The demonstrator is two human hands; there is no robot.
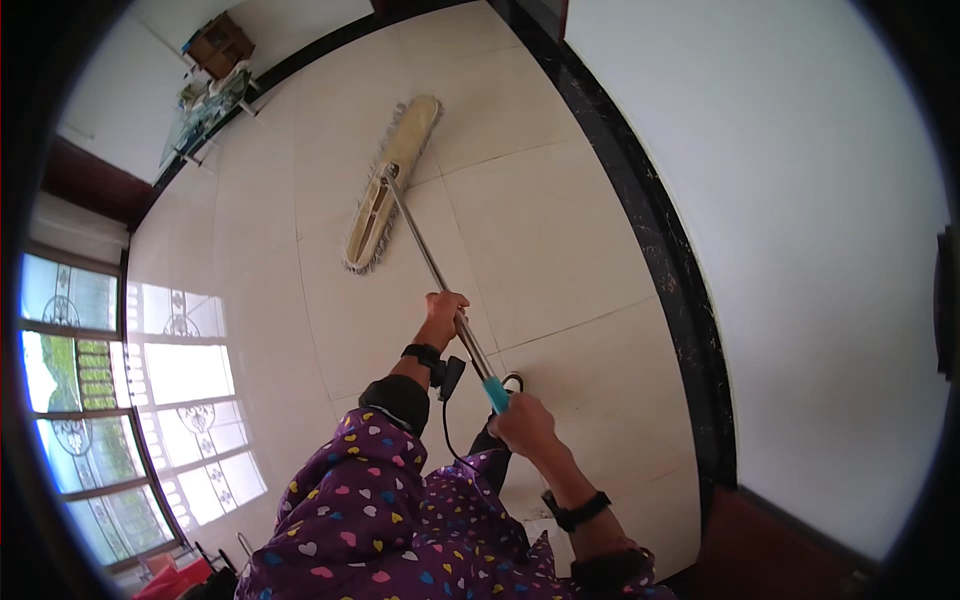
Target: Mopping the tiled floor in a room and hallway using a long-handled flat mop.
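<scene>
A flat dust mop with a long beige head [416, 139] and grey fringe lies on the pale tiled floor, slanted ahead of me. From the middle of its head a metal pole [420, 234] runs back towards my body. My left hand [447, 307] is closed around the pole about midway. Lower down, my right hand [525, 424] grips the pole's end, just behind a teal sleeve [496, 393]. Both wrists wear black straps, and a small black device with a cable hangs at the left one.
A black stone skirting [637, 202] follows the white wall [795, 225] on the right. At the upper left stands a glass-topped table [214, 109] with things on it, near a brown wooden cabinet [220, 45]. Barred windows [82, 375] are on the left; a red item [176, 579] is at the lower left.
</scene>
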